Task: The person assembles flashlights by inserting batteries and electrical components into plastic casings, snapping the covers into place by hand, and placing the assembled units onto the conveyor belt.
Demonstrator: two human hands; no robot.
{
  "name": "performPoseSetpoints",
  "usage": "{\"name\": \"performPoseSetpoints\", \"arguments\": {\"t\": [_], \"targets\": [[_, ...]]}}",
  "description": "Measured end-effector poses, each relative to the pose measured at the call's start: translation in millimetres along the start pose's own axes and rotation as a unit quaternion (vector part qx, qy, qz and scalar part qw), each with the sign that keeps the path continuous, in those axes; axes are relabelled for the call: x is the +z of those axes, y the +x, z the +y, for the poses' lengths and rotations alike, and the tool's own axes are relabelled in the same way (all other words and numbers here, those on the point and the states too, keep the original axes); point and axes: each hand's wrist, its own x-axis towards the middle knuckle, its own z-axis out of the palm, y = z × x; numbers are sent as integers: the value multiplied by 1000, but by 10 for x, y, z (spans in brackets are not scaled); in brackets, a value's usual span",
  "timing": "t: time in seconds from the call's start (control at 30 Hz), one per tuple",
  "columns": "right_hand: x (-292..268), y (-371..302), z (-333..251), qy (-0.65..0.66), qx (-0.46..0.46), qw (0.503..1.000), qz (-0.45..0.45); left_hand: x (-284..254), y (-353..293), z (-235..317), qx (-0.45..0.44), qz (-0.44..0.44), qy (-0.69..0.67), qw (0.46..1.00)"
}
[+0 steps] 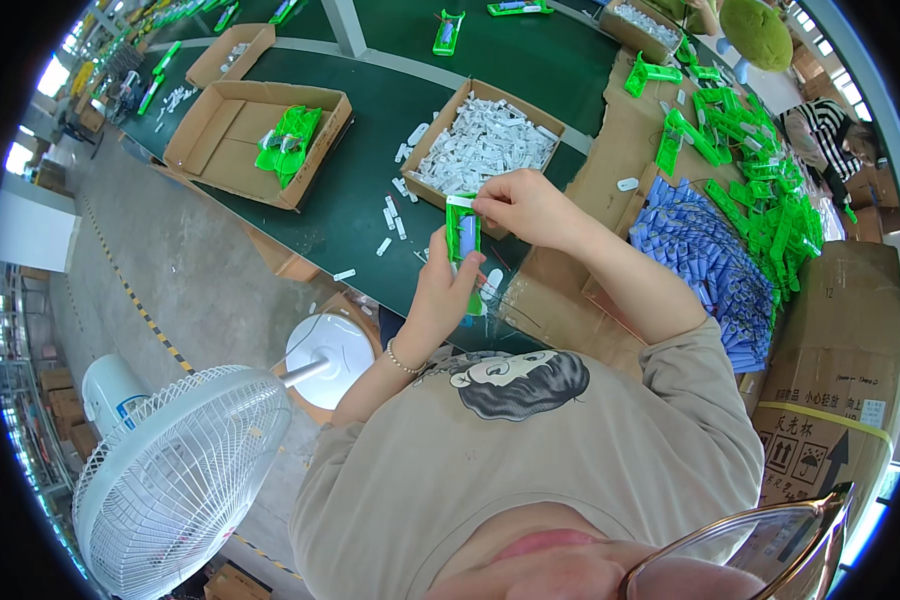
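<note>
My left hand is closed round the lower part of a narrow green plastic housing, held upright over the table edge. Inside the housing lies a blue-wrapped battery pack. At its far end sits a small white plastic piece, pinched at its right side by the thumb and fingers of my right hand. Thin wires trail below my left hand. Just beyond my hands stands a cardboard box heaped with small white plastic pieces.
An open carton with green parts stands to the left on the green table. Rows of blue battery packs and a pile of green housings lie right. A white fan stands at left, and a large carton at right.
</note>
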Motion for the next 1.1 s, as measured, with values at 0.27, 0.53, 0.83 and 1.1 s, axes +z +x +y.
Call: {"name": "performPoseSetpoints", "arguments": {"t": [0.27,0.53,0.83,1.1], "targets": [[-88,-19,-61,38,50,997,-35,-22,15,-5,1,-33,-22,999],[-85,-10,31,-225,-27,973,-34,-101,-36,29,-42,-119,-60,990],[-245,100,172,90,-19,956,-277,-245,-63,-41,-77,-235,-222,943],[-980,1043,913,493,164,843,140,-347,82,-572,140,34,-217,966]]}}
